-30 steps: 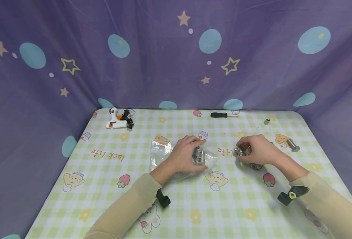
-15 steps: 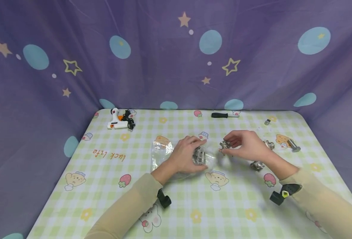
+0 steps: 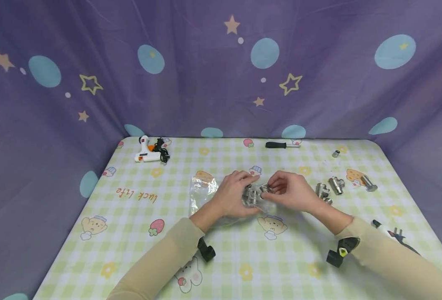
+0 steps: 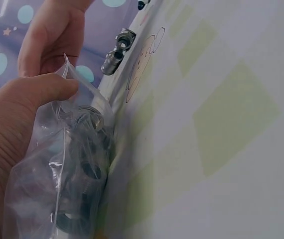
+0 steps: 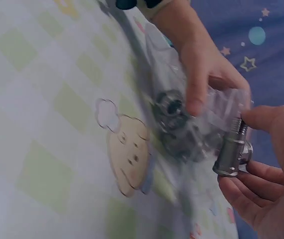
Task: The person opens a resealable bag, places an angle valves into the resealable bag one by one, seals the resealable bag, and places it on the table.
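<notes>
My left hand [image 3: 233, 195] grips a clear plastic bag [image 4: 37, 184] by its mouth, thumb along the rim. Several shiny metal pipe fittings [image 5: 172, 107] lie inside, blurred by the film. Between the thumb and fingers of my right hand [image 3: 290, 191], a threaded metal tee fitting [image 5: 233, 149] is pinched at the bag's mouth. The right wrist view shows this tee beside the bag, its threaded end by my thumb. More metal tee fittings [image 3: 336, 185] rest on the tablecloth to the right of my right hand.
A white glue gun [image 3: 147, 154] with a black cord lies back left. At the back are a black-handled screwdriver [image 3: 277, 145] and a small metal fitting [image 3: 335, 153]. A large bolt [image 3: 368, 183] lies at right. Beside my right sleeve is a cord plug [image 3: 397, 234].
My right hand has picked up a tee fitting from the group at right and carried it left to the bag's mouth. My left hand has stayed on the bag.
</notes>
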The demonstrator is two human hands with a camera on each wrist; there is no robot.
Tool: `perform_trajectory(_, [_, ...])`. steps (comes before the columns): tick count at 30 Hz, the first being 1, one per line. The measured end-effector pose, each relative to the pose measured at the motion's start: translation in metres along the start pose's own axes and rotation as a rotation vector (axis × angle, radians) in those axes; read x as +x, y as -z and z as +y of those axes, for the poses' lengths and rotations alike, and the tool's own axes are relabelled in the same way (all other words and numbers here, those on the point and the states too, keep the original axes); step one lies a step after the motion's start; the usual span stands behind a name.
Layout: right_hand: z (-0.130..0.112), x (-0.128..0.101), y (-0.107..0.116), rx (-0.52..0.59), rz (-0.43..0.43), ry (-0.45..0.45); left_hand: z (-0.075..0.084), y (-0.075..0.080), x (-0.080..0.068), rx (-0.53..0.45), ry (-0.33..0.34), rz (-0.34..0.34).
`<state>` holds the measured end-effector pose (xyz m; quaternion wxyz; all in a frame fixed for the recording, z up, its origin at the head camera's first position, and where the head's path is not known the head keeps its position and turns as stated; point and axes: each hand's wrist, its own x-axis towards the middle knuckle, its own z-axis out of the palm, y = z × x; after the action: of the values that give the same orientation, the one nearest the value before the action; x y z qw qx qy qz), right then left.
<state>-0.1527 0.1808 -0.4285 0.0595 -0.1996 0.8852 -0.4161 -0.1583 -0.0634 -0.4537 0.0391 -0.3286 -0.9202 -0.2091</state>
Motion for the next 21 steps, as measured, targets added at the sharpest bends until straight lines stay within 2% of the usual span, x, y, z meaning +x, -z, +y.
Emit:
perform_trajectory(8, [0.001,-0.002,-0.022,-0.026,0.019,0.018,0.001,-0.001,0.0,0.002,-0.007,-0.001])
perform_trajectory(13, [0.001,-0.003,-0.024,0.027,0.015,0.072,0.002,0.0,-0.001,-0.013,-0.001,0.0])
perform_trajectory(21, [0.002,-0.003,-0.025,0.152,-0.09,0.145,0.0,-0.001,-0.001,-0.009,-0.018,0.013])
